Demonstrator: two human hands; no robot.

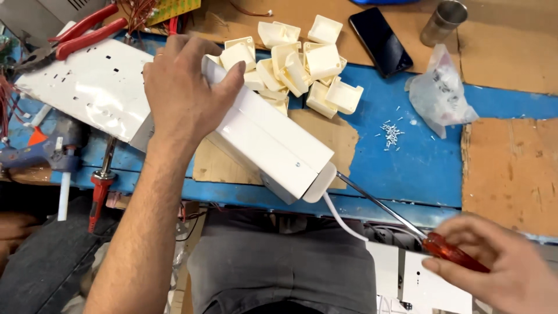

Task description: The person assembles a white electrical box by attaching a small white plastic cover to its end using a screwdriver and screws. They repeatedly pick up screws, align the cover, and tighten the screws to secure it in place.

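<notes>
A long white box-shaped housing [273, 142] lies slantwise across the blue bench, its near end with a white end cap [321, 185] hanging over the front edge. My left hand [183, 87] presses down on its far end. My right hand [503, 264] grips the red handle of a screwdriver [453, 253]; the long metal shaft runs up and left, and its tip meets the end cap. A white cable [343, 220] hangs from that end.
A heap of several white plastic end caps [302, 64] lies behind the housing. Small screws [392, 134], a plastic bag [439, 90], a black phone [381, 40], a steel cup [443, 22], red pliers [70, 40], a white panel [87, 87] and a glue gun [52, 154] are around.
</notes>
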